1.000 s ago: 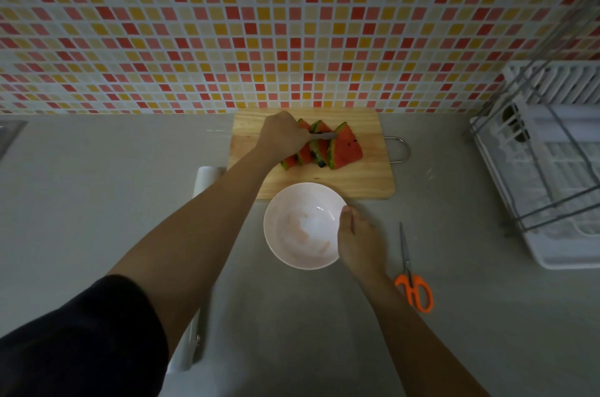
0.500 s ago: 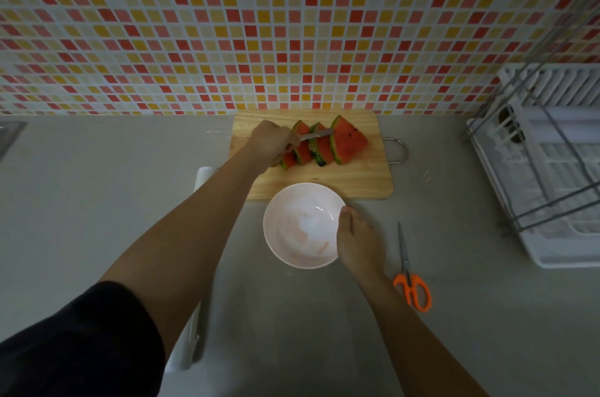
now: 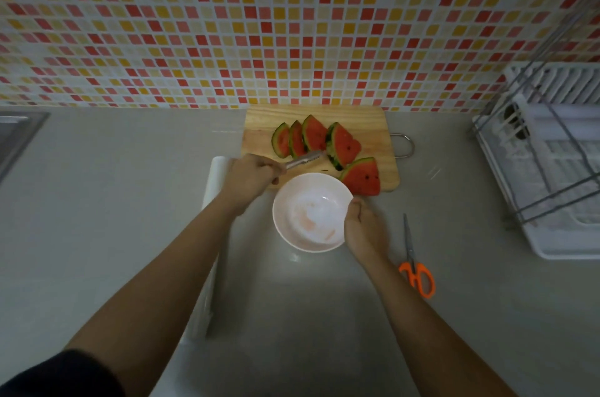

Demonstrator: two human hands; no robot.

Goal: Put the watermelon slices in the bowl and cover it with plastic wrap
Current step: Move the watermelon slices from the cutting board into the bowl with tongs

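Five watermelon slices [image 3: 319,145] lie on the cutting board [image 3: 383,123], beyond your left hand [image 3: 251,174], whose grip holds metal tongs [image 3: 305,160] beside them; your right hand [image 3: 365,229] grips the empty bowl [image 3: 310,211] rim on the worktop [image 3: 113,201]

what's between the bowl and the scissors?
In the head view, the right hand sits there, gripping the right rim of the bowl. Past the hand, only bare counter before the orange-handled scissors.
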